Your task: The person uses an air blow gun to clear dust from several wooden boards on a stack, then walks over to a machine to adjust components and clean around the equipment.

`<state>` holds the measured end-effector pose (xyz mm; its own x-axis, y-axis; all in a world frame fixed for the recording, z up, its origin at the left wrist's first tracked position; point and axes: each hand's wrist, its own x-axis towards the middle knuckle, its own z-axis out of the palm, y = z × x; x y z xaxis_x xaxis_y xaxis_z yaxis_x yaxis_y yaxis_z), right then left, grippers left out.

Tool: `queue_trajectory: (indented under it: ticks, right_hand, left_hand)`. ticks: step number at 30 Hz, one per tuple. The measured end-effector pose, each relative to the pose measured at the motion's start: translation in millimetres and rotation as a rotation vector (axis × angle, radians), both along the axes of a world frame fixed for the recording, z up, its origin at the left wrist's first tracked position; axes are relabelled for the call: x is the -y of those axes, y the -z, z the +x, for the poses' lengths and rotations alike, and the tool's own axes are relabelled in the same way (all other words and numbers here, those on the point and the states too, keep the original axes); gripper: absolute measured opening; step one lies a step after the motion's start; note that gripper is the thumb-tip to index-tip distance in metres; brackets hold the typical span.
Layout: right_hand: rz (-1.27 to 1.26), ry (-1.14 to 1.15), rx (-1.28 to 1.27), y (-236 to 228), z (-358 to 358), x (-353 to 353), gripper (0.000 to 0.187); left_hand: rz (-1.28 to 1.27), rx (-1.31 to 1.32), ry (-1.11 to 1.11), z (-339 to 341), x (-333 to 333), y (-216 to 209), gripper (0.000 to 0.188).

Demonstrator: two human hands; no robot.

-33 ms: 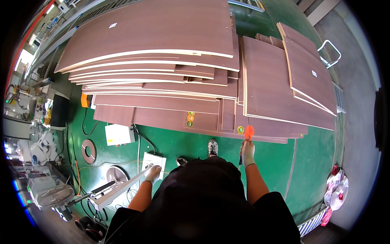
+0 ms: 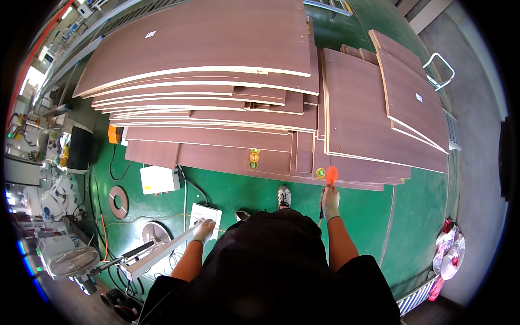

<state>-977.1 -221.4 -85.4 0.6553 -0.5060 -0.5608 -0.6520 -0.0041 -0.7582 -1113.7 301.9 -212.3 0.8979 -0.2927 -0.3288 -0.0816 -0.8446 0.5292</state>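
My left hand [image 2: 203,231], in a pale glove, is closed around the upper end of a long white rectangular bar [image 2: 162,254] that slants down to the left. My right hand [image 2: 330,202], gloved too, grips a slim tool with a bright orange-red end [image 2: 332,174]; a dark part shows below my fingers. I cannot make out its exact kind. That orange end points at the near edge of the stacked brown boards [image 2: 216,157], close to a round yellow-green sticker [image 2: 320,173]. Whether the tool touches the boards is unclear.
More brown panels [image 2: 374,108] lie stacked at the right. On the green floor to the left are a white box [image 2: 160,180], a brown ring [image 2: 118,201], cables and a fan [image 2: 73,261]. Plastic bags [image 2: 449,252] lie far right, near a grey wall.
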Motion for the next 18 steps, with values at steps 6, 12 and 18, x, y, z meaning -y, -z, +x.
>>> queue_trajectory:
  ticks: [6,12,18]
  right_hand:
    - [-0.267,-0.220,-0.105,15.8,28.1,17.2,0.054]
    - [-0.375,-0.367,-0.163,15.5,19.9,1.8,0.053]
    - [-0.595,-0.605,-0.316,52.3,-20.9,-8.7,0.054]
  left_hand:
    - [-0.121,-0.054,-0.168,29.7,14.3,-10.0,0.019]
    - [-0.063,-0.050,-0.161,19.6,23.5,-24.5,0.020]
    - [0.027,-0.012,0.034,-34.5,5.9,-8.7,0.019]
